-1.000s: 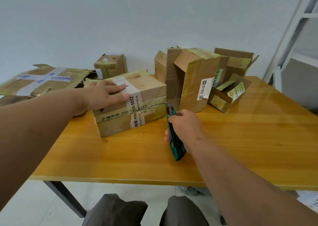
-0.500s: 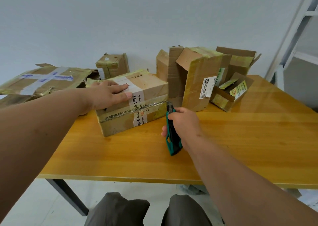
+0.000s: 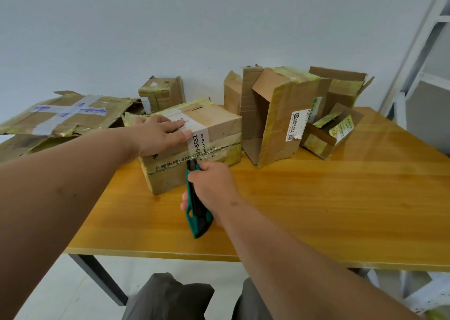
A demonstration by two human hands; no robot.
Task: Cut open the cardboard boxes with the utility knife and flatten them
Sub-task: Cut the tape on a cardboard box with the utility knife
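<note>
1. I have the taped box (image 3: pixel 194 144) sitting near the front middle of the counter (image 3: pixel 316 210), well clear of the near edge, with opened boxes behind and to its right.
2. My left hand (image 3: pixel 158 134) lies flat on the box top, fingers straight and pressing down, holding nothing.
3. My right hand (image 3: pixel 211 188) is curled tight round the utility knife (image 3: pixel 197 212), a green and black handle; its tip meets the taped seam on the box's front face.
4. I judge the box light and hollow, with stiff but dented walls, so it would slide on the smooth wood unless pinned from above. The glossy tape looks slippery; the blade should follow the seam.
5. The best hold is on the top, back from the cut line, with the fingers off the seam.
6. Writing: the white tape strip reads "5552" and "TO-FU"; the front band shows "400" beside characters I can't make out.
7. The tall open box (image 3: pixel 280 120) carries a white shipping label (image 3: pixel 295 126), its print too small to read.
</note>
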